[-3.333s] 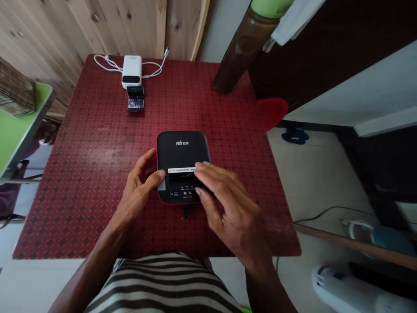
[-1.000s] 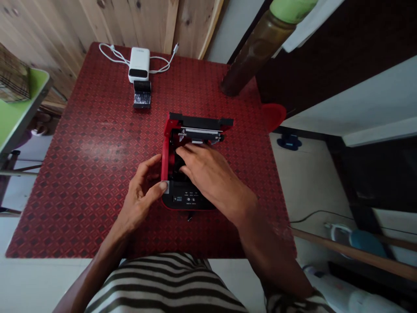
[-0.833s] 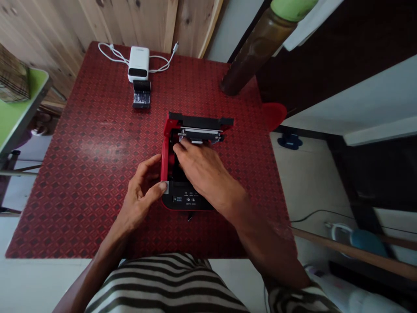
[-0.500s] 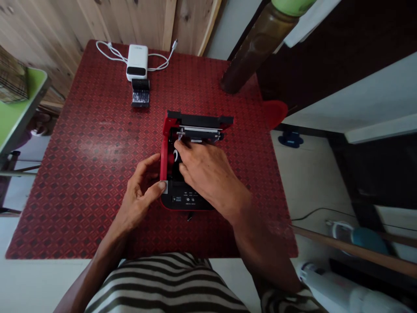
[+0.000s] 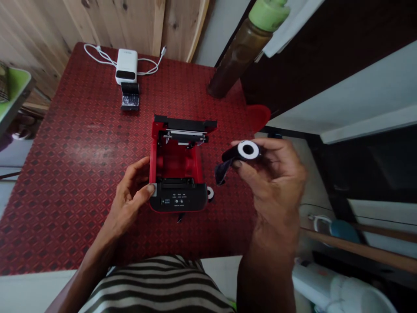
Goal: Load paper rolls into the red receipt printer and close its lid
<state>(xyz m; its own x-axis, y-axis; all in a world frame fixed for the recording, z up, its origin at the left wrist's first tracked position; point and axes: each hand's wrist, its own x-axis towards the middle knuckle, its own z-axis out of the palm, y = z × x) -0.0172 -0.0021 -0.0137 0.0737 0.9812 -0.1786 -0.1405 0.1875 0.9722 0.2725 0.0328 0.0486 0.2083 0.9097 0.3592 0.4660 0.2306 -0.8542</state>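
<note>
A small red and black label printer (image 5: 179, 198) stands on the table with its lid (image 5: 185, 124) raised. The red roll compartment (image 5: 177, 165) inside is bare. My left hand (image 5: 132, 193) steadies the printer's left side, thumb on the front corner and fingers along the wall. To the right of the printer, above the table, my right hand (image 5: 276, 174) pinches a black label roll (image 5: 231, 153) with a white core. A loose dark end of the strip hangs from it. Another roll with a white core (image 5: 210, 193) lies against the printer's right side, partly hidden.
At the back left are a white power bank (image 5: 127, 65) with a white cable and a short black roll (image 5: 130, 96). A tall brown bottle (image 5: 234, 61) with a green cap stands at the back right. A red stool (image 5: 259, 117) shows beyond the table's right edge.
My right hand has come out of the printer and moved right with the black label roll, baring the compartment. My left hand keeps its place on the printer. The view has shifted slightly.
</note>
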